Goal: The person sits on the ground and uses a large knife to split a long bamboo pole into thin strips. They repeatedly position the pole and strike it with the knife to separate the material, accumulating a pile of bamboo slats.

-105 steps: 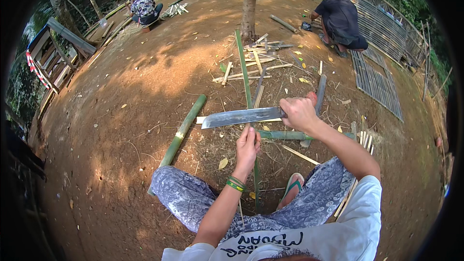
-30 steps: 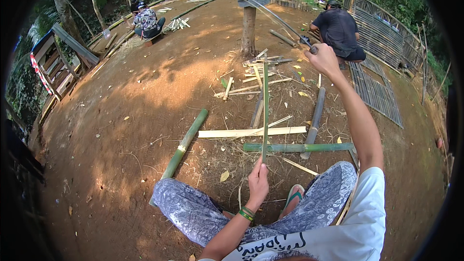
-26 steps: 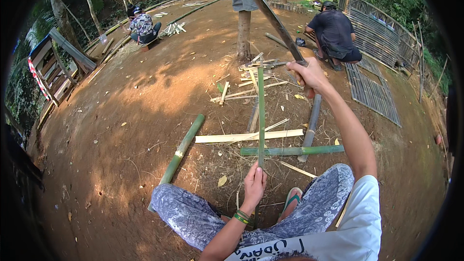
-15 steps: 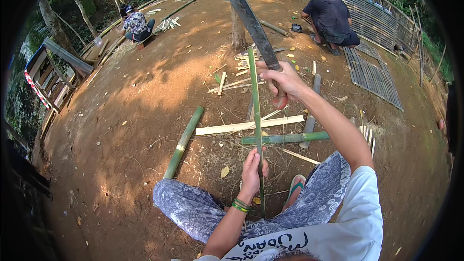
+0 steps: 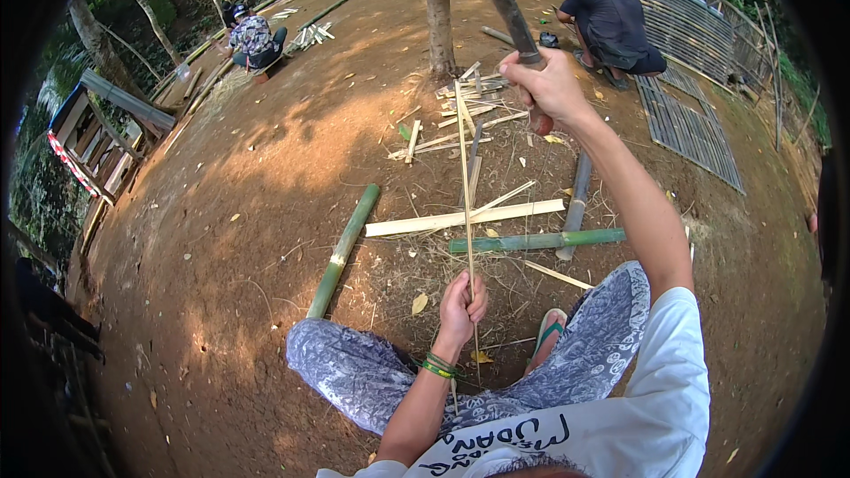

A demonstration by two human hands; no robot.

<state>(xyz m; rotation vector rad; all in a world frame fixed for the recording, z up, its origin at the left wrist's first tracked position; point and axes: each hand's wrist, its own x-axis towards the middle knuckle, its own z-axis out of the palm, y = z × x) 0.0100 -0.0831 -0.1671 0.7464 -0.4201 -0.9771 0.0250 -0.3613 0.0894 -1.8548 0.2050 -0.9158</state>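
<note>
My left hand [image 5: 462, 308] is closed around the lower part of a long bamboo strip [image 5: 467, 186], which stands nearly upright with its narrow, pale edge showing. My right hand [image 5: 551, 88] grips the handle of a machete [image 5: 505, 4], raised to the right of the strip's top. The dark blade points up and away, apart from the strip, and its tip runs out of the picture. Ahead of my folded legs a green bamboo pole [image 5: 536, 241] lies crosswise over a greyish pole [image 5: 575, 208]. A wide pale split piece [image 5: 465, 218] rests just beyond it.
Another green bamboo pole [image 5: 345, 248] lies by my left knee. Split offcuts [image 5: 460, 124] are scattered before a tree trunk [image 5: 440, 31]. Two people crouch farther off, one at left [image 5: 255, 40], one at right [image 5: 611, 22]. A slatted bamboo panel [image 5: 691, 133] lies at right.
My right hand and the machete have moved up and right, away from the strip. The strip has turned from its green face to its thin edge in my left hand.
</note>
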